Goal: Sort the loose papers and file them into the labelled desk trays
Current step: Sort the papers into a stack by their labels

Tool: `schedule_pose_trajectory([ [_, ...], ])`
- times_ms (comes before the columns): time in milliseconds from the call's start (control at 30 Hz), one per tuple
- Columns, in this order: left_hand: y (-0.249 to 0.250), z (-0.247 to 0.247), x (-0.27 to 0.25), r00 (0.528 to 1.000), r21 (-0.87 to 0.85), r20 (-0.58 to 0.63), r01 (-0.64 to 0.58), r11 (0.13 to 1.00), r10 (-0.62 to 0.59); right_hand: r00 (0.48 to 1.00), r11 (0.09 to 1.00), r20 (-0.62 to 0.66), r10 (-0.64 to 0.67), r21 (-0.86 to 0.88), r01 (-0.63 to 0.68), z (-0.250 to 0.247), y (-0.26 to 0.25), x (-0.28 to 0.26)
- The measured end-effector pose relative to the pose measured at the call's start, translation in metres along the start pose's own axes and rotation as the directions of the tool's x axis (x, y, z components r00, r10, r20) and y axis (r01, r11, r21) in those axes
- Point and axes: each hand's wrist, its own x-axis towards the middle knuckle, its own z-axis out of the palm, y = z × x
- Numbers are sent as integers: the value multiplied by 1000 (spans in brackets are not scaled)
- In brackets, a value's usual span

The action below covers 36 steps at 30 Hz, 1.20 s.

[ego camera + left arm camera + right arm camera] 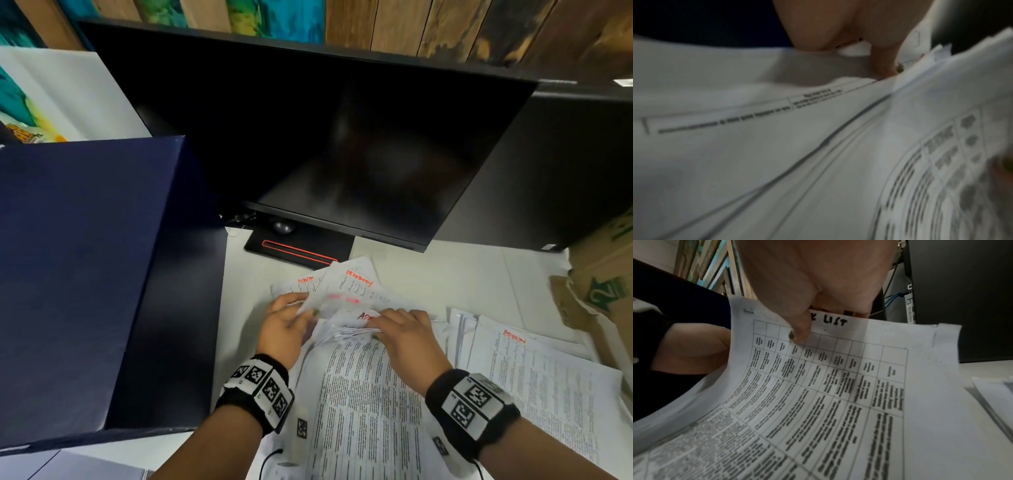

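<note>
A messy pile of loose printed papers (363, 387) lies on the white desk (428, 270) in front of the monitor. Several sheets carry red handwritten labels. My left hand (286, 323) pinches the lifted edge of a sheet at the pile's left side, thumb (885, 61) on the paper (756, 146). My right hand (404, 334) grips the far edge of a sheaf of papers; the right wrist view shows its thumb (800, 331) pressed on a sheet with a printed table (828, 386) and black writing. No labelled trays are in view.
A dark monitor (342, 144) stands right behind the pile. A large navy box (78, 274) fills the left side. Another stack of papers (534, 370) lies at the right, beside cardboard boxes (603, 284). A black computer case (966, 296) stands behind.
</note>
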Motion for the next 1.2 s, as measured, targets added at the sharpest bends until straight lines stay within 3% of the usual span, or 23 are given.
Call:
schedule_pose_trajectory([
  [100,16,-12,-1,991,-122,-77,100,987,-110,999,1000,45,5,-20,-4,-4,1,1],
  [233,58,-33,-9,992,-8,-123,-38,999,37,984,997,161,73,5,-75,-11,-4,8],
  [333,94,-47,-15,973,17,-157,-166,986,167,976,991,175,131,-21,-129,-18,-14,10],
  [467,120,-57,-18,894,54,-260,-363,930,364,976,980,129,175,-122,-159,-17,-25,5],
  [567,136,-60,-27,815,46,-346,-481,876,465,970,986,194,146,-107,-127,-18,-30,-1],
  [633,147,-62,-33,774,33,-375,-539,841,511,971,987,198,134,-118,-112,-24,-32,-2],
  [733,154,-64,-33,754,-7,-407,-567,824,515,977,990,162,138,-41,-133,-41,-36,0],
  [800,153,-63,-30,779,-39,-402,-539,841,481,977,991,167,135,-9,-135,-54,-38,3],
  [1000,120,-53,-8,936,-73,-201,-308,949,288,941,950,253,224,159,-269,-96,-42,9],
  [1200,77,-35,3,995,-91,13,-99,991,100,888,886,339,311,235,-400,-115,-39,23],
])
